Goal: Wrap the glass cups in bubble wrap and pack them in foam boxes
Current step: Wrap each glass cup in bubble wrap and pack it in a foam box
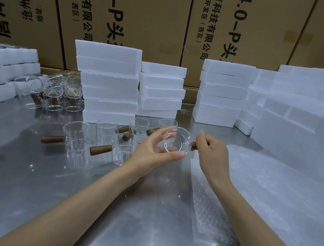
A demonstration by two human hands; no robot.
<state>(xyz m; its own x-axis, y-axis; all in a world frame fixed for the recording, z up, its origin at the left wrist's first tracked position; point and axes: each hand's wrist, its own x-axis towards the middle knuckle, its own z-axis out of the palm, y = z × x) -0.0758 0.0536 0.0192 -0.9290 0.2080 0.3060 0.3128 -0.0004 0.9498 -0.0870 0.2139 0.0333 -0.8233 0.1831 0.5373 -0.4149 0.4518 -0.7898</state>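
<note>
Above the steel table (28, 178), both hands hold one glass cup (177, 140) on its side, its open mouth turned toward the camera. The left hand (153, 150) cradles the glass body, thumb along the lower rim and fingers curved behind it, seen partly through the clear wall. The right hand (212, 151) closes on the cup's wooden handle (194, 146), of which only a short brown stub shows; the rest is hidden in the fingers. To the right lies a pile of bubble wrap (270, 197), its sheets so translucent that single edges are hard to separate, and it runs out of view at the right. More cups with wooden handles (121, 146) stand on the table left of the hands, their outlines overlapping and hard to count; another cluster (58, 91) sits farther back. Stacks of white foam boxes (110, 88) line the rear, in front of printed cardboard cartons (129, 16) cut off at the top.
</note>
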